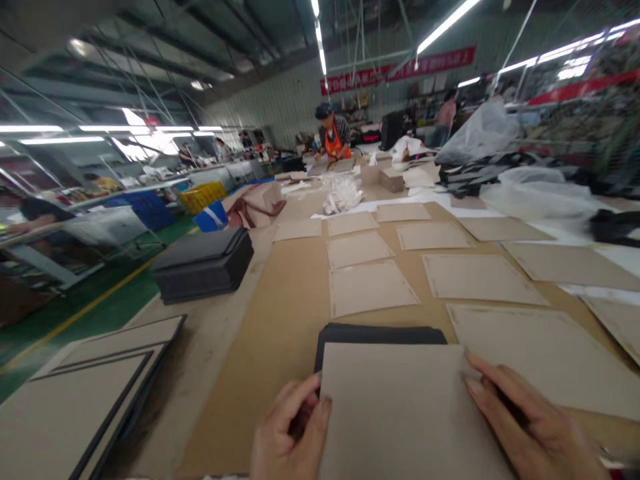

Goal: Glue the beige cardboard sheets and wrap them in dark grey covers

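Observation:
A grey cardboard sheet (400, 407) lies on top of a black sheet (380, 335) at the near edge of the long table. My left hand (287, 430) pinches the cardboard sheet's left edge, thumb on top and fingers curled beneath. My right hand (530, 420) lies on the sheet's right edge with its fingers stretched out flat across it. Beyond them, several more grey cardboard sheets (367, 287) lie in rows on the brown table cover (285, 313).
A stack of black sheets (203, 263) sits at the table's left edge. Black-bordered grey boards (85, 387) are piled at the near left. Plastic bags (535, 187) and dark fabric crowd the right. A person in an orange apron (334, 137) works at the far end.

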`<action>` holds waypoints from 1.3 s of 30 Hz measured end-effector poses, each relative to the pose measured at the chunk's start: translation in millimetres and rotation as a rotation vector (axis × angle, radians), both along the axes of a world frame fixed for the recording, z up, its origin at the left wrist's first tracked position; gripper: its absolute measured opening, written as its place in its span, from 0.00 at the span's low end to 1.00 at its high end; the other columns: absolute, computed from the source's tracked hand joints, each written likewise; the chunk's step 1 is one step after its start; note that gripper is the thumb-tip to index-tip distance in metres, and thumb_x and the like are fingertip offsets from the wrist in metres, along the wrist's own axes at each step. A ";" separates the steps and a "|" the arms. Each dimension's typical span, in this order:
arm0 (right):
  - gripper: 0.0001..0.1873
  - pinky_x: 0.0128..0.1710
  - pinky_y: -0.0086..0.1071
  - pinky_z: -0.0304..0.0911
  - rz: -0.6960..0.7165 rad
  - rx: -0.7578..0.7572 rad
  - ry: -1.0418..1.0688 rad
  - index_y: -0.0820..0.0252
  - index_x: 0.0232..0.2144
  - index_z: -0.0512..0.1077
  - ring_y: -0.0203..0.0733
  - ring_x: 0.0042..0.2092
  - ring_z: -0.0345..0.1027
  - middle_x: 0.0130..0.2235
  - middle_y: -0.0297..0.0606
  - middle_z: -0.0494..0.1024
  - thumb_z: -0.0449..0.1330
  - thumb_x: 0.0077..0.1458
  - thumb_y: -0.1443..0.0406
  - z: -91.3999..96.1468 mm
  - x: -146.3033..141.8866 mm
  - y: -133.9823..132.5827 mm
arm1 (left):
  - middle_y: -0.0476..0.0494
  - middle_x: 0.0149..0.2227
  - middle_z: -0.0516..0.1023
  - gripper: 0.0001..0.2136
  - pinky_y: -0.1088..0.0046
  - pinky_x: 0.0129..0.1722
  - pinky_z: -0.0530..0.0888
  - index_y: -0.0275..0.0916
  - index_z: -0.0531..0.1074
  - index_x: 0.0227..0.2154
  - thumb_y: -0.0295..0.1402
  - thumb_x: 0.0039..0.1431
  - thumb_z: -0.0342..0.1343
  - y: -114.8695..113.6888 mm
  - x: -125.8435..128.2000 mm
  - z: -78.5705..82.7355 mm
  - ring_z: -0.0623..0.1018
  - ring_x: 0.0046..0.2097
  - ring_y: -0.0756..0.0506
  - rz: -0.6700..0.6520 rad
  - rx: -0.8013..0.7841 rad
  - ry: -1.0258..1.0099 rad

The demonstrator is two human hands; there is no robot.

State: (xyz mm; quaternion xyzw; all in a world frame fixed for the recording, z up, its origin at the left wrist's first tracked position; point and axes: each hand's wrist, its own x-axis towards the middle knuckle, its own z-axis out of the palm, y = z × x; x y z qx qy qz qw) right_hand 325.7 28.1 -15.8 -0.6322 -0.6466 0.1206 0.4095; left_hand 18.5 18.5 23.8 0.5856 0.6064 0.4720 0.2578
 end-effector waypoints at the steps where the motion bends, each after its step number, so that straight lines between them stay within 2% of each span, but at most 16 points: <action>1: 0.19 0.35 0.28 0.75 0.000 -0.022 -0.014 0.53 0.48 0.78 0.45 0.42 0.78 0.43 0.37 0.81 0.57 0.61 0.52 5.4 -0.5 -1.5 | 0.50 0.29 0.74 0.10 0.78 0.31 0.73 0.43 0.81 0.40 0.38 0.58 0.60 -0.4 -0.2 1.0 0.75 0.31 0.50 -0.010 -0.012 0.023; 7: 0.20 0.33 0.28 0.74 -0.038 -0.033 0.000 0.55 0.48 0.78 0.44 0.41 0.78 0.43 0.37 0.81 0.56 0.62 0.51 14.2 -8.6 -0.8 | 0.50 0.29 0.74 0.10 0.78 0.29 0.73 0.41 0.79 0.40 0.36 0.59 0.58 0.3 -1.6 3.4 0.75 0.28 0.51 -0.035 -0.002 0.172; 14: 0.21 0.35 0.29 0.74 -0.018 -0.034 -0.014 0.55 0.48 0.77 0.45 0.42 0.77 0.43 0.38 0.81 0.55 0.62 0.50 16.0 -12.8 12.2 | 0.50 0.28 0.73 0.10 0.76 0.29 0.73 0.41 0.79 0.40 0.37 0.59 0.58 16.2 -2.9 4.2 0.74 0.29 0.50 -0.015 -0.020 0.234; 21: 0.22 0.29 0.30 0.72 -0.019 -0.028 -0.073 0.55 0.47 0.77 0.45 0.39 0.77 0.42 0.40 0.80 0.54 0.62 0.49 12.1 -18.0 27.9 | 0.51 0.27 0.71 0.09 0.76 0.28 0.70 0.41 0.78 0.37 0.38 0.59 0.57 30.6 -4.4 0.5 0.71 0.27 0.51 0.022 -0.077 0.253; 30: 0.22 0.31 0.30 0.73 -0.013 -0.055 -0.056 0.54 0.47 0.77 0.46 0.39 0.77 0.41 0.39 0.80 0.57 0.60 0.48 -1.5 -17.4 33.9 | 0.52 0.25 0.71 0.07 0.78 0.25 0.70 0.41 0.79 0.35 0.37 0.58 0.58 38.4 -9.8 -6.4 0.71 0.25 0.51 0.029 -0.069 0.213; 34: 0.22 0.32 0.31 0.73 -0.031 -0.065 -0.043 0.56 0.45 0.78 0.46 0.38 0.77 0.39 0.40 0.80 0.56 0.60 0.49 9.5 -24.3 32.0 | 0.52 0.25 0.72 0.08 0.78 0.25 0.71 0.41 0.79 0.36 0.38 0.57 0.60 39.4 -11.9 -7.5 0.72 0.25 0.51 0.030 -0.064 0.230; 39: 0.16 0.33 0.27 0.72 0.006 -0.059 -0.057 0.56 0.44 0.77 0.40 0.36 0.76 0.34 0.37 0.79 0.54 0.63 0.55 22.3 -31.6 32.9 | 0.52 0.25 0.76 0.11 0.77 0.27 0.74 0.44 0.80 0.37 0.43 0.55 0.61 41.2 -17.0 -7.1 0.75 0.26 0.50 0.029 -0.067 0.258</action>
